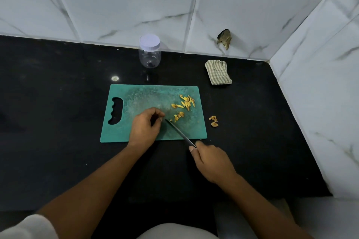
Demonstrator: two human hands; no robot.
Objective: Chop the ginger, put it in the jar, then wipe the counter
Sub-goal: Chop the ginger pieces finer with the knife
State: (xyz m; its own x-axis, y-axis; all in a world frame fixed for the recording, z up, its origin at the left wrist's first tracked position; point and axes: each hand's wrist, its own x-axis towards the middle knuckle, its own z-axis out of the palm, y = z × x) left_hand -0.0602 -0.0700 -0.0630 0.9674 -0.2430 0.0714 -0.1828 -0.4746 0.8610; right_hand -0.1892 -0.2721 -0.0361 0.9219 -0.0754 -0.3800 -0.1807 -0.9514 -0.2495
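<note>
While the left hand (145,126) rests curled on a green board (136,95), fingertips pinched together near the knife (179,134) tip, whether they grip a ginger piece cannot be told. Its blade runs diagonally across the board's near right corner, handle grasped in the closed right hand (211,161), which sits off the board over the black counter (58,83). Cut ginger (185,102) lies in a loose heap towards the board's far right edge, with a smaller cluster just beside the blade tip. A few scraps (213,120) have landed on the counter just past the right edge. Behind the board, near the tiled wall (116,2), stands a clear jar (149,51) with its white lid on. A folded striped cloth (218,72) lies to the jar's right, well apart. Counter left of the board is bare and wide; the right side narrows towards a corner wall.
</note>
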